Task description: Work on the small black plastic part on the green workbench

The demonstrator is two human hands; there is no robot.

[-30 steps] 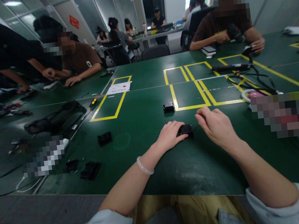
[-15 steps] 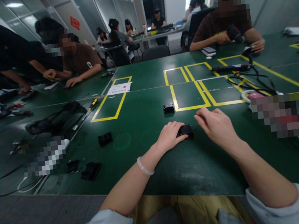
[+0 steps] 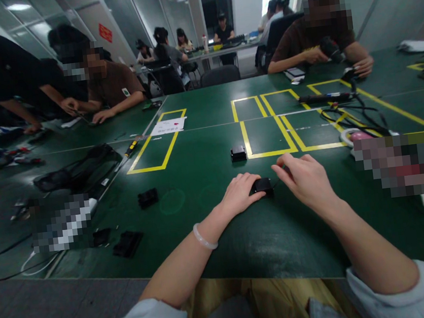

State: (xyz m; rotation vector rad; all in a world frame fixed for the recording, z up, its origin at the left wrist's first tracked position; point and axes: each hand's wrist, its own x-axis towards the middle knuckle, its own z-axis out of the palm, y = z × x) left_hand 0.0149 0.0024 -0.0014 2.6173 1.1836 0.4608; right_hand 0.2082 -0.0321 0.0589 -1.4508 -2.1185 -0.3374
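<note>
My left hand is closed around the left end of a small black box-shaped part, pressing it to the green tabletop between thumb and fingers. Just right of that box, my right hand is pinched, its thumb and fingertips together. A thin dark line shows between its fingertips and the box's right side; whether it is a tool shaft or a cable I cannot tell. Behind the held box stands a similar black box, apart from both hands.
Black moulded parts and another black piece lie to the left. A yellow-and-black tool and a white paper are farther back. Cables coil at right. Across the table, a person holds a power drill.
My left hand stays on the black box. My right hand, still pinched, has shifted only slightly. The whole view has drifted a little.
</note>
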